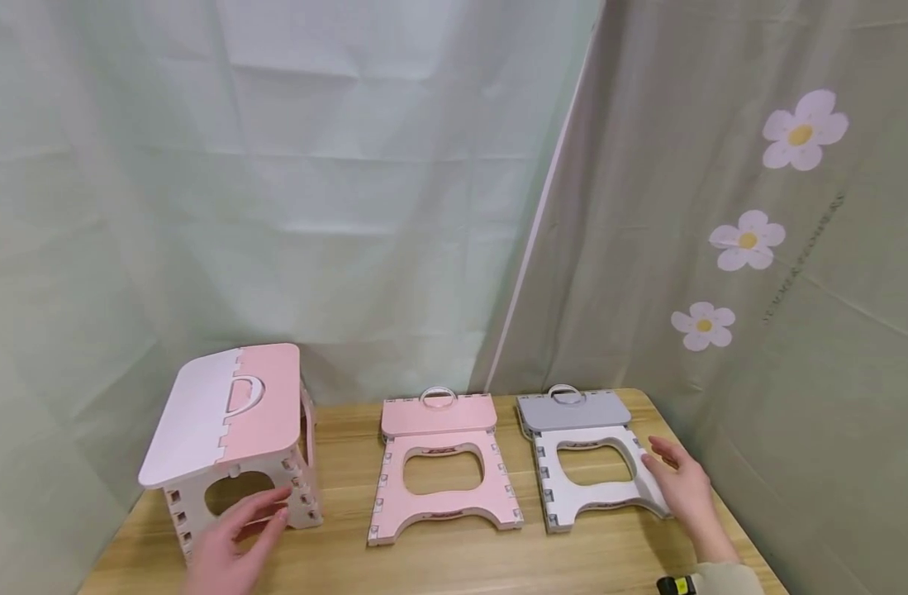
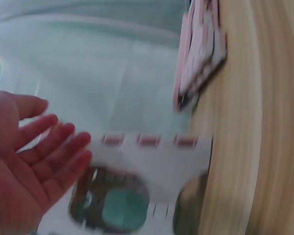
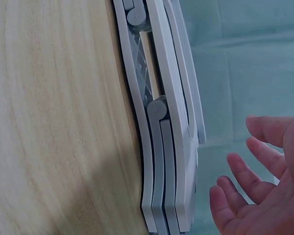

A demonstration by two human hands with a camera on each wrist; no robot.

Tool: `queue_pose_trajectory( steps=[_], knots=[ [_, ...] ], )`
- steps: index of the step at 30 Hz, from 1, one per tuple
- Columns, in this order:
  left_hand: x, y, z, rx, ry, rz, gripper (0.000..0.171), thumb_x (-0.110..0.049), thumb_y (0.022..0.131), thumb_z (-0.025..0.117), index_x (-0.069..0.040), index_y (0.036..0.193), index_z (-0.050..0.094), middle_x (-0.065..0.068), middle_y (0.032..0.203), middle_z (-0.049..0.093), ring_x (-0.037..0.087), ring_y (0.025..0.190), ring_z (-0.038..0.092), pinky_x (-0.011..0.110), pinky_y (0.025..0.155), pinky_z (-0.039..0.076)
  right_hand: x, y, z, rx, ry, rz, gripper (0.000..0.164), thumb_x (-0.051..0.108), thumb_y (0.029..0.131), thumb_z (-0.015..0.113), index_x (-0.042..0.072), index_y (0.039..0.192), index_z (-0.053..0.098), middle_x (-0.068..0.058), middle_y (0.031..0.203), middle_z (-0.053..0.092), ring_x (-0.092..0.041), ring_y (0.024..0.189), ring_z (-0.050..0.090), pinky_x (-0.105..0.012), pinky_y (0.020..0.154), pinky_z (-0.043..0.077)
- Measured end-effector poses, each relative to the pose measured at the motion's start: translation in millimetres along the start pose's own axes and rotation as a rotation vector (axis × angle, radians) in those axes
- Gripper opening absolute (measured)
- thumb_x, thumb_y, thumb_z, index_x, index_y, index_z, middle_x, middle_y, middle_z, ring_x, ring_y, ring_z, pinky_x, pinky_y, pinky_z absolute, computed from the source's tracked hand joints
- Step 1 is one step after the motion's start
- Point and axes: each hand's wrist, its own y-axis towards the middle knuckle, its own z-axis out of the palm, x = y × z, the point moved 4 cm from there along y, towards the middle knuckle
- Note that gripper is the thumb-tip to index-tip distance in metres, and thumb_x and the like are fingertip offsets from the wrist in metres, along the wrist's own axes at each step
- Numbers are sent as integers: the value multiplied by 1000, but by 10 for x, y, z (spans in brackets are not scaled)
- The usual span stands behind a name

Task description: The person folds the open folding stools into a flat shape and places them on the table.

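On the left of the table stands an unfolded step stool (image 1: 263,430) with a pink and white top. My left hand (image 1: 234,541) is in front of its near side, fingers loosely extended and holding nothing; the left wrist view shows the palm beside the stool's white leg panel (image 2: 161,156). A folded pink stool (image 1: 439,417) lies flat in the middle. To its right lies a folded white and grey stool (image 1: 572,413). My right hand (image 1: 680,483) is at that stool's right edge, fingers spread and slightly bent, with nothing in them.
The wooden table (image 1: 439,570) carries all three stools. A pale curtain (image 1: 349,207) hangs close behind its back edge, and a flowered curtain section (image 1: 803,132) runs along the right side. A dark band with a yellow patch (image 1: 677,585) is at the right wrist.
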Motion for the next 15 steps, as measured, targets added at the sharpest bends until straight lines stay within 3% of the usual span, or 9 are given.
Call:
queue_pose_trajectory(
  steps=[3, 8, 11, 15],
  knots=[
    [118, -44, -237, -128, 44, -140, 12, -15, 98, 81, -4, 102, 81, 7, 93, 79, -2, 73, 66, 15, 61, 54, -1, -14, -11, -3, -1, -2, 49, 18, 108, 65, -3, 151, 53, -28, 153, 53, -47, 143, 47, -58, 117, 36],
    [417, -112, -578, -329, 1, -386, 37, -25, 97, 82, -1, 74, 66, -4, 62, 63, 13, 51, 53, 19, 46, 42, -13, -30, -17, -7, -12, -4, 49, 19, 108, 64, -4, 150, 54, -29, 153, 53, -48, 141, 47, -60, 115, 36],
    [613, -146, -693, -401, 3, -489, 45, -33, 98, 80, -1, 79, 54, 2, 64, 52, 18, 52, 46, 26, 45, 35, -21, -44, -22, -13, -22, -4, 49, 20, 108, 64, -4, 150, 54, -28, 153, 54, -48, 141, 48, -60, 114, 37],
    [855, -155, -710, -448, -3, -577, 43, -39, 95, 81, -8, 97, 51, 10, 90, 51, 7, 65, 45, 14, 50, 37, -33, -64, -25, -1, -20, 5, 49, 20, 108, 64, -4, 150, 54, -28, 154, 53, -47, 142, 47, -59, 116, 36]
  ],
)
